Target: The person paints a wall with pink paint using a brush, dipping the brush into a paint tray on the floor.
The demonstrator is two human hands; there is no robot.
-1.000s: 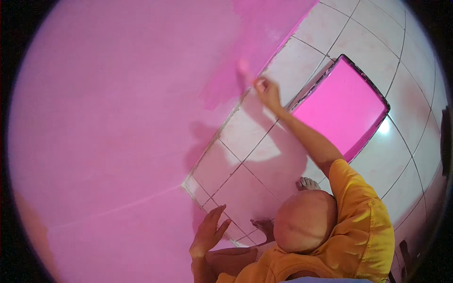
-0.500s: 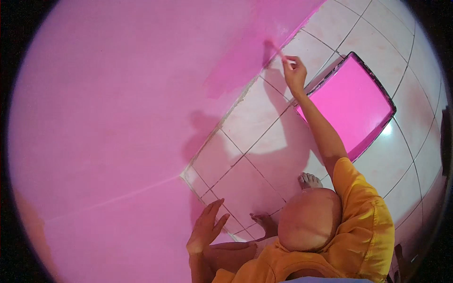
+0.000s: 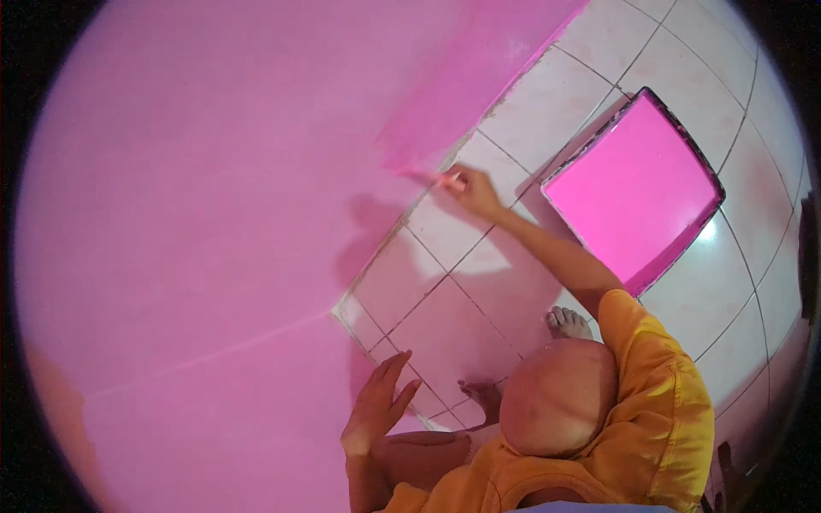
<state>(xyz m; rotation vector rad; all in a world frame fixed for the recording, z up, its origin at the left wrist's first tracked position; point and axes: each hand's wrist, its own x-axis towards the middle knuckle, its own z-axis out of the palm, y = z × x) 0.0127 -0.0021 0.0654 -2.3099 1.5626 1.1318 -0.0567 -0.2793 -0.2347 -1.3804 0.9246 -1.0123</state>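
Observation:
My right hand grips a paintbrush by its pale pinkish handle. The bristle end meets the pink wall just above the floor edge, at the lower end of a darker pink painted band. Whether the bristles press on the wall is hard to make out. Low on the left, my left hand is open, its fingers stretched near the wall by the corner, holding nothing. To the right of my right arm, a dark-rimmed rectangular tray holds bright pink paint.
White tiles cover the floor, with my bare feet on them below the tray. A wall corner meets the floor ahead of my left hand. My raised knee stands between my arms. Dark objects line the right rim.
My right hand and the paintbrush have swept down and left along the wall's lower edge, toward the corner. My left hand has barely moved.

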